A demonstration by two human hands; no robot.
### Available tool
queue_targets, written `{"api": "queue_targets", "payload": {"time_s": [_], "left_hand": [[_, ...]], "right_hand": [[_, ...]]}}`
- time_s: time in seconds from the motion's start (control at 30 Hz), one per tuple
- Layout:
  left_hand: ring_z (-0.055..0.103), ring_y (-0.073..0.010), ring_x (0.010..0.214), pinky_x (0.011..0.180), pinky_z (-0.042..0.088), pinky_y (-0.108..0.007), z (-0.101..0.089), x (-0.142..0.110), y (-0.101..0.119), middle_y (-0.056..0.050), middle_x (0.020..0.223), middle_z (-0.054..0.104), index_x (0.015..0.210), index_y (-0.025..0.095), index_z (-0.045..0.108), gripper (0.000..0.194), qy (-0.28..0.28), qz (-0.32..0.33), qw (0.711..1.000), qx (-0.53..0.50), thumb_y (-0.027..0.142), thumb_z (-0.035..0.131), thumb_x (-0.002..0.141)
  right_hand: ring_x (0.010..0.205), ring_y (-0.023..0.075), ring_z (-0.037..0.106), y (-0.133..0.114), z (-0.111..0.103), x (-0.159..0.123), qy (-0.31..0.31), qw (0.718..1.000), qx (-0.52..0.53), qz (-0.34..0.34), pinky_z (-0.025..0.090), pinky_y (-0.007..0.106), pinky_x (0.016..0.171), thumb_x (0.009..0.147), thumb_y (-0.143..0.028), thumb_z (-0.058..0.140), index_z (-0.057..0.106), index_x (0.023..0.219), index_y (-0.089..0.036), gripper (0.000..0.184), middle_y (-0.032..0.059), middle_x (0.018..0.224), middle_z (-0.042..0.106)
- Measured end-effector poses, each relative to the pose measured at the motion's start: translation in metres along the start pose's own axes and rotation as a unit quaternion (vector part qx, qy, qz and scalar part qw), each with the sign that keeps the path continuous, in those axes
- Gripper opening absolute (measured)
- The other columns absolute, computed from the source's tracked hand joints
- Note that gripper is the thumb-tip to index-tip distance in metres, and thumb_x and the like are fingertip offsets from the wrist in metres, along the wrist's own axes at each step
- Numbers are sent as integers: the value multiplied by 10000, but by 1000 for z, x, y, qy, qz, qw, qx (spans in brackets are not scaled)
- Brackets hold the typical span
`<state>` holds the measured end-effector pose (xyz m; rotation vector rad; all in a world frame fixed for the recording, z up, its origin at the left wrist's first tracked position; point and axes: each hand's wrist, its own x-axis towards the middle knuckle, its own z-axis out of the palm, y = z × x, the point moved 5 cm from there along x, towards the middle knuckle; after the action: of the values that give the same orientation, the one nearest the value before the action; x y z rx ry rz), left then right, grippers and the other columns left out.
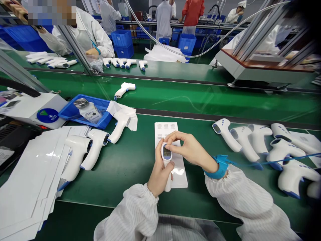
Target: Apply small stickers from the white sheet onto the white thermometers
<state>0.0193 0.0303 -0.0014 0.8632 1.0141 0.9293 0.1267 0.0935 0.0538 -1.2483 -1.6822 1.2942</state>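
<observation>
A white infrared thermometer [167, 153] with a small dark screen ringed in blue is gripped by its handle in my left hand [158, 174], screen facing up. My right hand [192, 149] touches the screen end with thumb and fingertips pinched together. Whatever lies between those fingertips is too small to make out. Under both hands is a white sheet of printed labels [166, 129]. A blue band with a cord [217, 166] circles my right wrist.
Several thermometers [250, 139] lie at right, others [96, 147] at left beside stacked white sheets [27, 180]. A blue tray [102, 122] holds a bottle [90, 112]. One thermometer [124, 89] sits on the green conveyor belt [175, 92]. Co-workers [92, 31] work beyond it.
</observation>
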Motion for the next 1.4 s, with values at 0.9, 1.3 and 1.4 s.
{"api": "queue_targets", "payload": {"time_s": [0.9,1.3,1.4], "left_hand": [[465,-92,483,444,405,-257,-3,-1,-4,-100,1204,555,1503,371,147,643,38,-44,998,-19,344,404,914],[470,-62,470,422,406,-242,-2,0,-1,-103,1382,485,1485,377,172,629,24,-26,999,-24,428,447,921],[470,-58,461,419,412,-242,-4,1,-4,-116,1338,512,1495,346,156,687,22,-26,999,-41,429,481,895]], "right_hand": [[885,184,649,2,4,1,23,1000,-13,-9,498,337,835,739,-159,635,606,687,-204,75,21,889,699],[984,191,605,7,8,-2,-32,997,-60,-34,484,356,879,776,-230,669,573,930,-226,181,24,1039,643],[1049,212,573,10,12,-5,-45,992,-96,-73,475,370,909,750,-262,737,563,1024,-240,325,41,1115,613]]}}
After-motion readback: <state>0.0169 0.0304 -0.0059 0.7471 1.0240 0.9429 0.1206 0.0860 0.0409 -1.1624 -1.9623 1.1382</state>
